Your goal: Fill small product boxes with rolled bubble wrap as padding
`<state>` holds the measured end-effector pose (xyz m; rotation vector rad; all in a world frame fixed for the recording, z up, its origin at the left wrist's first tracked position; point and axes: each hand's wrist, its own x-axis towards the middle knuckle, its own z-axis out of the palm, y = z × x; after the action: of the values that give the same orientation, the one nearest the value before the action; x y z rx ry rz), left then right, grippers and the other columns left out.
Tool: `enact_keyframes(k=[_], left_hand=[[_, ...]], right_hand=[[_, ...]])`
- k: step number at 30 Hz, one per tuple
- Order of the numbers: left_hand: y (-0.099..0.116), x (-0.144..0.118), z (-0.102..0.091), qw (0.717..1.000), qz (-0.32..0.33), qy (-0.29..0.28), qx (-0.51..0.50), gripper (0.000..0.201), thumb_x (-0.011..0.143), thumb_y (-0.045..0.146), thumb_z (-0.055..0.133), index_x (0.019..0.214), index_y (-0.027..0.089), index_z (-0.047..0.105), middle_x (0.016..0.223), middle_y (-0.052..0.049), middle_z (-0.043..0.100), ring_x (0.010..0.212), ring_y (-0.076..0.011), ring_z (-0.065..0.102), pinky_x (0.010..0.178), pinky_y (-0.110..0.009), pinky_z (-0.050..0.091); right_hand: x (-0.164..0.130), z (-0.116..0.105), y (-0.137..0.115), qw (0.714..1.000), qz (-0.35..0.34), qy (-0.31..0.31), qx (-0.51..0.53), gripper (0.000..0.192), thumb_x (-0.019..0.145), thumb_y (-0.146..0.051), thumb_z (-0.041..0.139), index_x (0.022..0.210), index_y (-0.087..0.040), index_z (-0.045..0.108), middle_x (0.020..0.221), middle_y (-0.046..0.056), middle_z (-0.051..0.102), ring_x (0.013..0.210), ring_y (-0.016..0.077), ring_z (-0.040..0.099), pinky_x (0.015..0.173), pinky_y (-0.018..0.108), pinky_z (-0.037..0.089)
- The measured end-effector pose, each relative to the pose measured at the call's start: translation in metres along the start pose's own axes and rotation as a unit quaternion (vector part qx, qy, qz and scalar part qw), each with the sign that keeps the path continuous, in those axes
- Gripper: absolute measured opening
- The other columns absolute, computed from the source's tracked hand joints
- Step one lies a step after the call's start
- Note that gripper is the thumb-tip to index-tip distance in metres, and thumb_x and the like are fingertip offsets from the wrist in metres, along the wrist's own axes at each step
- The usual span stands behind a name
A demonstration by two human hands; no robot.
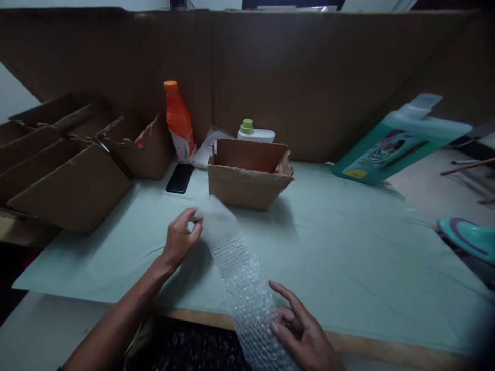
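Observation:
A long strip of clear bubble wrap (243,278) stretches from above the table down over its front edge toward my lap. My left hand (181,234) is closed, pinching the strip's far left corner between thumb and fingers. Lower down, my right hand (303,332) grips the strip's right edge, thumb and bent fingers on the film and the index finger stretched out. The far end of the strip looks smooth, without bubbles. Just beyond that end stands an open cardboard box (240,188) with ragged cut edges; its inside is mostly hidden.
Several open cardboard boxes (96,185) stand at left. Behind are a black phone (180,178), an orange bottle (180,123) and a white bottle with green cap (255,135). A teal liquid jug (390,147) stands at right. A cardboard wall (328,77) borders the pale green cloth (348,257).

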<state>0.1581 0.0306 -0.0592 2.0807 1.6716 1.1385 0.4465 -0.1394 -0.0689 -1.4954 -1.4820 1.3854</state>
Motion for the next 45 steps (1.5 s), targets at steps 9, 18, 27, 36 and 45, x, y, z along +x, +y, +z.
enact_keyframes(k=[9,18,27,36,45], left_hand=[[0.014,0.009,0.039,0.987,0.114,-0.113,0.0,0.073,0.081,0.006,0.058,0.151,0.015,0.037,0.156,-0.02,0.041,0.146,-0.0356,0.036,0.117,-0.057,0.033],[0.034,-0.133,-0.039,0.92,0.093,-0.321,-0.204,0.081,0.08,0.01,0.055,0.155,0.03,0.031,0.151,-0.012,0.049,0.144,-0.0306,0.041,0.111,-0.055,0.044],[0.023,-0.104,0.032,0.976,-0.033,-0.2,-0.072,0.066,0.085,0.019,0.057,0.149,0.018,0.041,0.084,-0.003,0.072,0.078,-0.0221,0.065,0.081,-0.041,0.051],[0.029,-0.106,0.019,0.984,0.043,-0.174,-0.008,0.053,0.09,0.022,0.056,0.143,0.021,0.048,0.092,-0.007,0.071,0.086,-0.0247,0.062,0.082,-0.043,0.048],[0.036,-0.117,0.007,0.971,0.07,-0.211,-0.087,0.042,0.095,0.016,0.052,0.136,0.021,0.052,0.091,-0.006,0.066,0.087,-0.0218,0.058,0.081,-0.039,0.049]], right_hand=[[-0.02,0.029,0.008,0.999,0.043,-0.009,0.022,0.042,0.09,-0.056,0.06,0.114,-0.026,0.075,0.096,0.007,0.073,0.09,0.0247,0.067,0.085,0.04,0.055],[-0.005,0.041,-0.008,0.944,0.08,0.015,0.32,0.038,0.085,-0.055,0.065,0.108,-0.025,0.068,0.091,0.009,0.074,0.084,0.0266,0.071,0.075,0.04,0.057],[0.009,0.022,-0.005,0.989,-0.074,0.115,0.061,0.038,0.099,-0.037,0.055,0.135,-0.029,0.055,0.106,0.008,0.076,0.09,0.0227,0.073,0.078,0.038,0.06],[0.039,0.025,0.013,0.876,-0.312,0.093,-0.356,0.037,0.092,-0.01,0.055,0.123,-0.026,0.066,0.134,0.01,0.067,0.127,0.0299,0.06,0.094,0.052,0.054],[0.052,0.022,-0.003,0.944,-0.24,0.067,-0.216,0.021,0.097,-0.023,0.056,0.113,-0.024,0.07,0.099,0.006,0.077,0.089,0.0216,0.073,0.078,0.036,0.059]])
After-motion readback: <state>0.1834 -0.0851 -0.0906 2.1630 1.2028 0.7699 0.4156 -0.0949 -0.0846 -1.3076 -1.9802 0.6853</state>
